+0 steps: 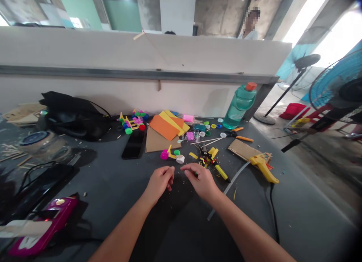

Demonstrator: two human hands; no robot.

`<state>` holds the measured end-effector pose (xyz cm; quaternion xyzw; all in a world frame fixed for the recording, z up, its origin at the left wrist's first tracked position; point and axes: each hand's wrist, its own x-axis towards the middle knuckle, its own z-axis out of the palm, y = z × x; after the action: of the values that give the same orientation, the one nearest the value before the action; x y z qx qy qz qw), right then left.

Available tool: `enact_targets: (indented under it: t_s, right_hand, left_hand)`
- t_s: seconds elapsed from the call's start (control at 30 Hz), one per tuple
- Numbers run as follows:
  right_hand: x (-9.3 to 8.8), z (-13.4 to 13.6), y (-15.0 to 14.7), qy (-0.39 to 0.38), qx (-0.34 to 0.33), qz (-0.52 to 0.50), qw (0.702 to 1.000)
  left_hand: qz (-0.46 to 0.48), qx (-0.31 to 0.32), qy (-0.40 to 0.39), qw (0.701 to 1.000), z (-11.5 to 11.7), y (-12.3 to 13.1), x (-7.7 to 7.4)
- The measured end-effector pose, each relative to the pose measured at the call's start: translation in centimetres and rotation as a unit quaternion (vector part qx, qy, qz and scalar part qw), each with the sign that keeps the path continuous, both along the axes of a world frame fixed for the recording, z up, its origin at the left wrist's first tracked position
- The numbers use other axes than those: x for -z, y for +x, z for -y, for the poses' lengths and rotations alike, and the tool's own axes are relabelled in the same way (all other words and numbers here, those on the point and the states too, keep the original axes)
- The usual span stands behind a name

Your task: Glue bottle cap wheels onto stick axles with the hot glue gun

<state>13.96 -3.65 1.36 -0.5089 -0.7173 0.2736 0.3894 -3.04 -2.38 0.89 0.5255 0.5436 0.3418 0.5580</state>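
Note:
My left hand [160, 182] is over the middle of the dark table, fingers curled in and thumb against the index finger. Whether something small is inside it is hidden. Close beside it, my right hand [202, 179] has its fingers bent together over the thumb, and a small green piece [196, 173] shows between them. Just beyond the hands lies a small model part with a yellow frame [171, 153], a magenta wheel [164, 154], a green cap [177, 152] and a white wheel [180, 159]. It touches neither hand.
Pliers [205, 152], a yellow-handled cutter [222, 172] and a yellow glue gun [261, 165] with its long glue stick lie right. Behind are orange card [164, 126], a phone [133, 145], bottle caps and a green bottle [239, 107]. A magenta device [46, 226] sits left.

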Motion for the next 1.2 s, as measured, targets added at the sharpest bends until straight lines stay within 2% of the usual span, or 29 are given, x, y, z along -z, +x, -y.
enact_targets:
  t_s: [0.2, 0.37, 0.5, 0.57, 0.63, 0.73, 0.8, 0.93, 1.2]
  right_hand:
    - [0.2, -0.1, -0.4, -0.040, 0.011, -0.052, 0.998]
    - [0.0, -0.1, -0.6, -0.065, -0.007, -0.067, 0.996]
    - [0.0, 0.0, -0.7, -0.059, -0.011, -0.042, 0.997]
    - [0.1, 0.1, -0.7, -0.051, -0.013, -0.025, 0.998]
    - [0.3, 0.1, -0.7, -0.047, -0.017, -0.009, 0.999]
    - [0.5, 0.2, -0.7, -0.048, -0.013, 0.012, 0.999]
    - [0.6, 0.2, -0.7, -0.050, -0.011, 0.017, 0.999]
    - [0.5, 0.3, -0.7, -0.058, -0.009, 0.008, 0.998]
    - [0.3, 0.3, -0.8, -0.127, -0.012, -0.064, 0.990]
  left_hand:
    - [0.050, 0.060, -0.023, 0.997, 0.9, 0.9, -0.1]
    - [0.091, 0.058, -0.031, 0.994, 1.3, 1.0, -0.2]
    - [0.111, 0.030, -0.026, 0.993, 1.1, 0.7, -0.4]
    - [0.073, 0.027, 0.002, 0.997, 1.0, 0.5, -0.4]
    - [-0.017, 0.030, 0.059, 0.998, 1.1, 0.4, -0.5]
    - [-0.166, 0.033, 0.175, 0.970, 1.3, 0.3, -0.7]
    - [-0.222, 0.041, 0.234, 0.946, 1.5, 0.2, -0.8]
    - [-0.269, 0.041, 0.289, 0.918, 1.7, 0.1, -0.8]
    - [-0.313, 0.067, 0.336, 0.886, 1.8, -0.2, -1.0]
